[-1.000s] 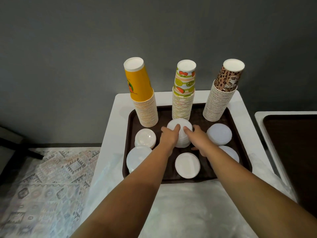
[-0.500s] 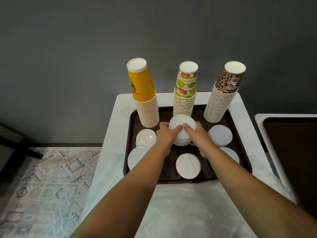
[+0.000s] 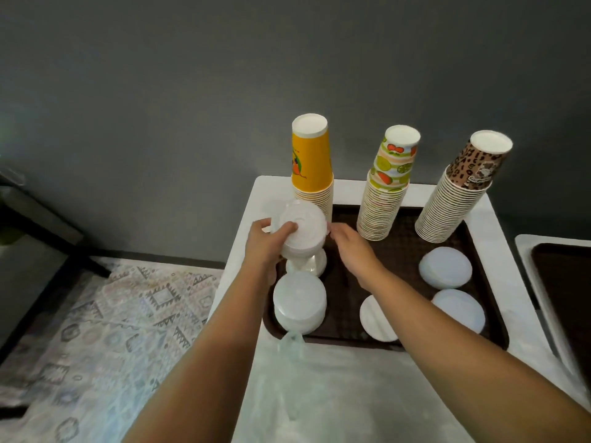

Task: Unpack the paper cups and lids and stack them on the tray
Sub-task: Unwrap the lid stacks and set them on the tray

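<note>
My left hand [image 3: 265, 247] is wrapped around a stack of white lids [image 3: 302, 231], lifted just above the clear lid pile [image 3: 308, 265] on the tray [image 3: 399, 225]. My right hand [image 3: 350, 247], loosely open and empty, hovers just beside it. I should lower the stack squarely, steadying its far edge so nothing slides.

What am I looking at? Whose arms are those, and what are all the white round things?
The camera sits on a person's head, so you see their own two arms reaching out. On the white table is a brown tray. At its back stand three towers of paper cups: yellow, fruit-patterned and leopard-spotted. The white round things are lids, like this pile. The left hand holds a stack of lids up over the tray's left side. The right hand is open beside it, holding nothing.
</note>
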